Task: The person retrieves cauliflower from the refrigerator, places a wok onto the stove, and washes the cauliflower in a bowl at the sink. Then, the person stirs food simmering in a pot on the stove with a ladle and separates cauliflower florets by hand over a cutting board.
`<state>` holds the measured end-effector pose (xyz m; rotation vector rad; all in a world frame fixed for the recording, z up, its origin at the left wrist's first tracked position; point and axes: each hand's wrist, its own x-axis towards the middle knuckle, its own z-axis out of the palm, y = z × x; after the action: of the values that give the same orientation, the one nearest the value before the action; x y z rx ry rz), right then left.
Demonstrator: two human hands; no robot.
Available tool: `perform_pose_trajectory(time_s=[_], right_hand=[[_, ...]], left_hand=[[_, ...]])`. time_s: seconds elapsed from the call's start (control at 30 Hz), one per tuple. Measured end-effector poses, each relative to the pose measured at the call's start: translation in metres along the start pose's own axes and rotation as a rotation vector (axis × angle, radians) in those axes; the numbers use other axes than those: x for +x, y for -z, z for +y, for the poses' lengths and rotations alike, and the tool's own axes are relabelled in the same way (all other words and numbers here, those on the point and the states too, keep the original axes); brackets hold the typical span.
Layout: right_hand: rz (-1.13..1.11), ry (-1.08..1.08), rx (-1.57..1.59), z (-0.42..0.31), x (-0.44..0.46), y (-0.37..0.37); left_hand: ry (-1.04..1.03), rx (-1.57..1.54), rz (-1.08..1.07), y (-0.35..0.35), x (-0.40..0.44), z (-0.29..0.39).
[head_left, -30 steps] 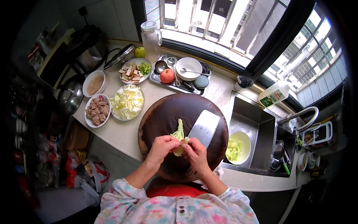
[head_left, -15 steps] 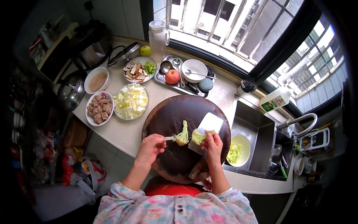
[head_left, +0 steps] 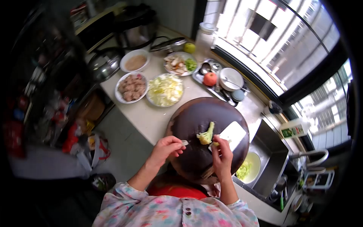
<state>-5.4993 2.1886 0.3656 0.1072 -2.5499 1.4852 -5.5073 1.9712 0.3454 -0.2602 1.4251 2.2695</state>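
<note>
A cauliflower floret (head_left: 205, 136) with a long stalk lies on the round dark chopping board (head_left: 189, 117). My left hand (head_left: 166, 148), left of it, pinches a small pale cauliflower piece (head_left: 185, 142) between thumb and fingers. Just right of the floret, my right hand (head_left: 222, 154) is closed on another yellowish cauliflower piece (head_left: 216, 143), mostly covered by the fingers. Under and beside that hand lies a cleaver (head_left: 235, 133), its broad blade pointing away and its wooden handle (head_left: 207, 173) near the board's front edge.
Left of the board stand a plate of chopped cabbage (head_left: 165, 90), a bowl of meat (head_left: 131, 87) and a bowl of pinkish liquid (head_left: 135, 61). Behind is a metal tray (head_left: 198, 77) with an apple (head_left: 210, 79). A sink (head_left: 263, 142) holding a bowl of greens (head_left: 258, 166) lies right.
The view has swung left, so the counter appears shifted right. My left hand has drawn away from the floret with its pale piece. My right hand's piece is now more covered by its fingers.
</note>
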Motion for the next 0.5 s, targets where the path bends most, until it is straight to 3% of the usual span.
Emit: perform_pose_trajectory(time_s=[0.1,0.17,0.23,0.3,0.37,0.5], right_hand=[[-0.374,0.241,0.069,-0.037,-0.007,-0.036],[-0.491,0.227,0.09,-0.052,-0.018,-0.059],[-0.616,0.215,0.196,-0.052,-0.035,-0.092],[-0.76,0.255,0.273,-0.048,-0.066,-0.121],[-0.893,0.155,0.261,-0.06,-0.092,-0.146],[-1.066,0.231,0.289,-0.086,-0.147,-0.211]], left_hand=[[-0.072,0.053,0.139,-0.001,-0.037,-0.018],[-0.107,0.027,0.282,0.003,-0.068,-0.028],[-0.393,0.336,0.605,0.02,-0.102,-0.054],[-0.317,-0.104,0.635,0.029,-0.144,-0.07],[-0.304,-0.259,0.686,0.05,-0.172,-0.095],[-0.325,-0.407,0.921,0.091,-0.237,-0.127]])
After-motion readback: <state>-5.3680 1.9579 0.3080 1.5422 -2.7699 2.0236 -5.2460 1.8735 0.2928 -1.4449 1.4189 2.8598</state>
